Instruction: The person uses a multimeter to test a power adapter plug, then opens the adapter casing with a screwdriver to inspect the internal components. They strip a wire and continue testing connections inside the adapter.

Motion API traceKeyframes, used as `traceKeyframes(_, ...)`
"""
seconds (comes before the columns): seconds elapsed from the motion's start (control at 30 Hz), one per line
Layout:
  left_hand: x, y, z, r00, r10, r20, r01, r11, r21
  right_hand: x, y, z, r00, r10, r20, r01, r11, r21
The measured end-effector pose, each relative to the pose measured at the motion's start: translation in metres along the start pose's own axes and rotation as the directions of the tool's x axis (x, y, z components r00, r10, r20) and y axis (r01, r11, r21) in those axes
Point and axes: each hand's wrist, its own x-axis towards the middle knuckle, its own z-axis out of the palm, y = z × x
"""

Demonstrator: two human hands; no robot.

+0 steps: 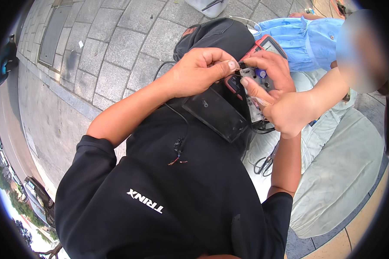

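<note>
My left hand is closed, with thumb and forefinger pinching a thin wire at the edge of an opened black case with a circuit board. My right hand curls over that case, its fingers bent round the board. A blue cylindrical component shows between its fingers. Beneath lies a red and black multimeter, partly hidden. A flat black cover rests on my lap beside the case. Another person's hand reaches in from the right, overlapping my right wrist.
A black cable with bare wire ends lies across my shirt. Black-handled scissors rest on pale cloth at the right. A person in a blue garment is close by. A whitish container stands on the paving.
</note>
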Motion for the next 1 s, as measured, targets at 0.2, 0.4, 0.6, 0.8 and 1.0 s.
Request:
traceKeyframes(0.2,0.003,-0.001,-0.017,0.999,0.027,0.046,-0.025,0.999,-0.037,-0.027,-0.003,-0.031,0.998,-0.029,-0.061,0.029,1.000,0.007)
traceKeyframes(0.4,-0.012,-0.002,-0.024,0.989,0.146,-0.027,-0.142,0.984,0.105,-0.023,-0.004,-0.051,0.976,0.060,-0.211,0.050,0.876,0.479)
traceKeyframes(0.6,-0.035,0.001,-0.044,0.912,0.384,0.145,-0.371,0.620,0.691,-0.017,0.035,-0.057,0.956,0.267,-0.125,-0.138,0.780,0.610)
traceKeyframes(0.8,-0.041,-0.003,-0.045,0.910,0.361,0.202,-0.365,0.472,0.802,-0.084,0.099,-0.038,0.912,0.409,0.022,-0.325,0.691,0.646)
traceKeyframes(1.0,-0.036,0.005,-0.047,0.911,0.335,0.241,-0.377,0.440,0.815,-0.116,0.093,-0.018,0.901,0.430,0.052,-0.364,0.686,0.630)
